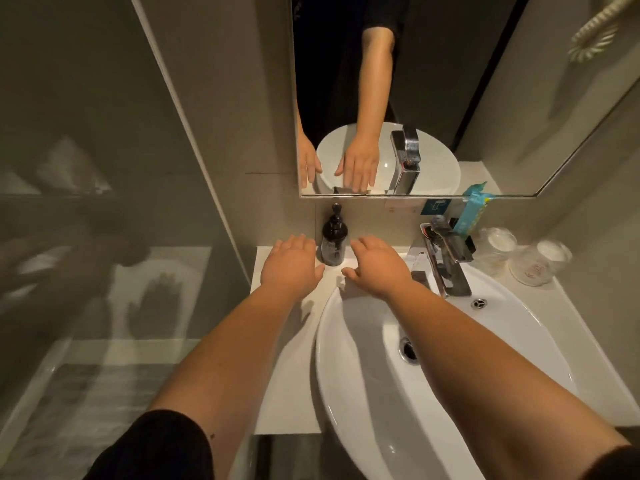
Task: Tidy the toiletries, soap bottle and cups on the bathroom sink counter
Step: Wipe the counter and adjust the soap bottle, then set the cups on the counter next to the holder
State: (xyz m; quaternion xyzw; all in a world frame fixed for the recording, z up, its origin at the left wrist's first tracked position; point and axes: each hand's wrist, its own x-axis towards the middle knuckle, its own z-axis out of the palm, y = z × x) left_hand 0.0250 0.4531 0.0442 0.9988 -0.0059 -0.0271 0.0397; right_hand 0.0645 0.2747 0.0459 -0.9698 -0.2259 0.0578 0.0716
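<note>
The soap bottle (334, 240) stands upright at the table's (287, 375) back-left corner, against the wall; its long axis is vertical and the pump head is uppermost, the spout direction not being discernible. The left hand (291, 266) and right hand (375, 266) are held flat and spread, palms down, either side of the bottle and apart from it; nothing is gripped. The step in hand is judged to be the bottle's placement. The cups (530, 261) lie near the back-right corner; attention to these is judged to be required next.
</note>
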